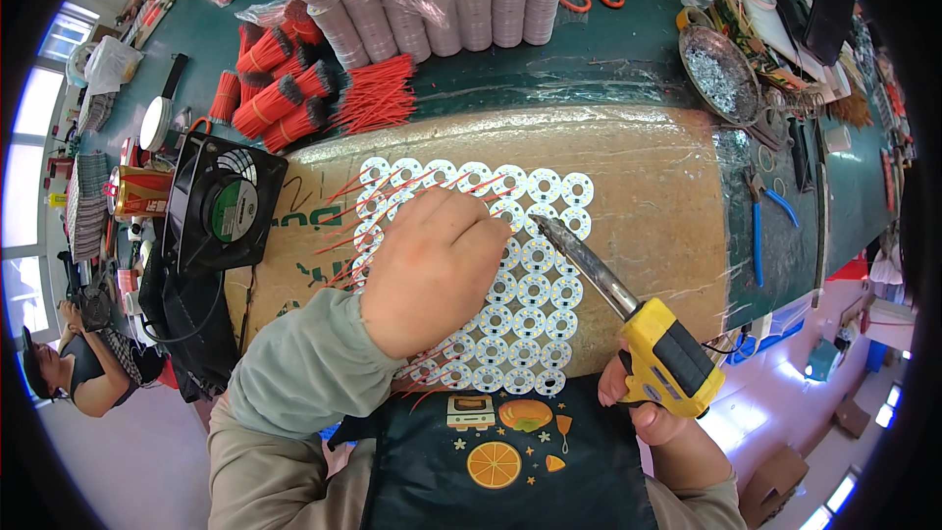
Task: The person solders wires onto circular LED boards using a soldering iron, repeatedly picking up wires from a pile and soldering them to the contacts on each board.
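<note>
Rows of round white LED boards (pixel 533 291), each with a hole in the middle, lie on a cardboard sheet. Thin red wires (pixel 339 219) run from the boards on the left side. My left hand (pixel 437 270) is over the middle of the grid, fingers pinched on a red wire whose end they hide. In my right hand (pixel 643 402), by the near edge, is a yellow and black soldering gun (pixel 672 358). Its dark metal tip points up and left to the boards just right of my left fingertips; contact I cannot tell.
A black fan (pixel 231 201) stands left of the cardboard (pixel 657 196). Behind lie bundles of red wires (pixel 265 103), loose red wires (pixel 378 93) and stacked round boards (pixel 442 5). To the right are blue-handled pliers (pixel 758 226) and a metal bowl (pixel 721 74). Another person (pixel 83 358) sits at left.
</note>
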Action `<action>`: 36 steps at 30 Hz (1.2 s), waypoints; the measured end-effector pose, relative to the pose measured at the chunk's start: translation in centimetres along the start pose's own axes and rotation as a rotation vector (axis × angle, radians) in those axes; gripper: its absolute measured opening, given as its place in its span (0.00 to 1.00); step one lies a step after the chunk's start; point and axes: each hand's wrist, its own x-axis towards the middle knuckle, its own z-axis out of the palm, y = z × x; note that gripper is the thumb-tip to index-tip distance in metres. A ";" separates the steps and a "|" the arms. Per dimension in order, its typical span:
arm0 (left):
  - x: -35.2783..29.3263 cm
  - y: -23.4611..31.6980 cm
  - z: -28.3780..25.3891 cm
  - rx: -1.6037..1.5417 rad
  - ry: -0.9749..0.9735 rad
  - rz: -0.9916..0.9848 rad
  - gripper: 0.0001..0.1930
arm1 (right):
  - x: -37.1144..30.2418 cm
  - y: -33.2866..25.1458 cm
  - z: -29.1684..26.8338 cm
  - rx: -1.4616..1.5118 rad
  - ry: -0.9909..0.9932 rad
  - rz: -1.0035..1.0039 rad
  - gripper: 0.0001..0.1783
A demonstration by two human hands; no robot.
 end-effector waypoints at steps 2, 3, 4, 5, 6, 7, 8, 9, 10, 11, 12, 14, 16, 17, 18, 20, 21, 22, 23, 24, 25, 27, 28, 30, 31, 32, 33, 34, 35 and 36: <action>0.2 0.3 -0.8 -0.025 0.008 -0.013 0.11 | -0.5 0.2 -0.5 -0.029 -0.027 0.028 0.48; 0.1 0.7 -1.4 -0.004 -0.011 -0.020 0.10 | -0.8 0.2 -0.7 -0.054 -0.041 0.030 0.48; -0.1 0.9 -1.7 0.016 -0.030 -0.027 0.10 | -1.0 0.3 -0.9 -0.079 -0.055 0.032 0.47; -0.4 1.0 -1.7 0.015 -0.032 -0.028 0.10 | -1.0 0.1 -0.8 -0.078 -0.054 0.034 0.47; -0.9 1.0 -1.6 0.004 -0.049 -0.030 0.10 | -0.8 -0.2 -0.7 -0.122 -0.044 0.017 0.33; -1.2 0.9 -1.5 -0.007 -0.065 -0.032 0.10 | -0.7 -0.3 -0.7 -0.166 -0.034 0.000 0.20; -1.4 0.9 -1.4 -0.005 -0.065 -0.034 0.10 | -0.6 -0.2 -0.5 -0.165 -0.037 0.000 0.20; -1.7 0.8 -1.2 -0.013 -0.052 -0.039 0.10 | -0.7 -0.1 -0.2 -0.188 -0.009 0.021 0.20; -1.8 0.8 -1.0 -0.020 -0.039 -0.044 0.10 | -0.8 0.1 -0.1 -0.212 0.020 0.041 0.19; -2.0 0.7 -0.8 -0.021 -0.039 -0.045 0.10 | -1.0 0.1 -0.4 -0.244 0.014 0.084 0.18; -2.0 0.6 -0.7 -0.023 -0.030 -0.049 0.10 | -1.0 0.1 -0.4 -0.245 0.013 0.085 0.18; -2.1 0.5 -0.5 -0.026 -0.020 -0.054 0.10 | -0.9 0.0 -0.3 -0.244 0.046 0.079 0.16; -2.0 0.4 -0.5 -0.033 -0.037 -0.037 0.10 | -0.7 -0.3 -0.4 -0.259 0.038 0.086 0.16; -2.0 0.4 -0.5 -0.033 -0.036 -0.038 0.10 | -0.6 -0.3 -0.4 -0.274 0.029 0.093 0.15; -2.0 0.4 -0.4 -0.024 -0.039 -0.036 0.10 | -0.5 -0.3 -0.4 -0.275 0.028 0.094 0.15; -2.0 0.4 -0.4 -0.014 -0.042 -0.037 0.10 | -0.4 -0.2 -0.4 -0.275 0.031 0.103 0.15; -2.0 0.5 -0.4 -0.015 -0.043 -0.039 0.10 | -0.4 -0.3 -0.4 -0.276 0.028 0.105 0.15; -2.0 0.5 -0.4 -0.015 -0.044 -0.041 0.10 | -0.3 -0.3 -0.5 -0.298 0.014 0.094 0.14; -2.0 0.5 -0.4 -0.014 -0.044 -0.044 0.10 | -0.3 -0.3 -0.6 -0.321 -0.001 0.083 0.14; -2.0 0.4 -0.3 -0.008 -0.046 -0.042 0.10 | -0.2 -0.4 -0.5 -0.321 -0.003 0.085 0.14; -2.1 0.4 -0.2 -0.003 -0.048 -0.039 0.11 | 0.0 -0.6 -0.3 -0.315 0.013 0.094 0.14; -2.1 0.5 -0.2 -0.004 -0.045 -0.039 0.10 | 0.0 -0.7 -0.2 -0.308 0.028 0.104 0.14; -2.1 0.5 -0.2 -0.005 -0.043 -0.036 0.10 | 0.0 -0.5 -0.3 -0.311 0.020 0.104 0.14; -2.1 0.5 -0.2 -0.006 -0.047 -0.040 0.10 | -0.1 -0.4 -0.4 -0.314 0.012 0.105 0.14; -2.1 0.5 -0.2 -0.006 -0.050 -0.042 0.10 | -0.1 -0.4 -0.4 -0.335 0.012 0.091 0.14; -2.1 0.4 -0.2 -0.007 -0.050 -0.043 0.10 | -0.2 -0.4 -0.4 -0.356 0.013 0.078 0.14; -2.1 0.4 -0.3 -0.007 -0.054 -0.042 0.11 | -0.2 -0.4 -0.4 -0.355 0.012 0.078 0.14; -2.1 0.4 -0.3 -0.008 -0.057 -0.041 0.11 | -0.2 -0.4 -0.3 -0.341 0.023 0.077 0.14; -2.1 0.5 -0.3 -0.008 -0.058 -0.041 0.11 | -0.2 -0.4 -0.2 -0.327 0.034 0.077 0.14; -2.1 0.5 -0.3 -0.007 -0.055 -0.039 0.11 | -0.2 -0.4 -0.2 -0.327 0.034 0.077 0.14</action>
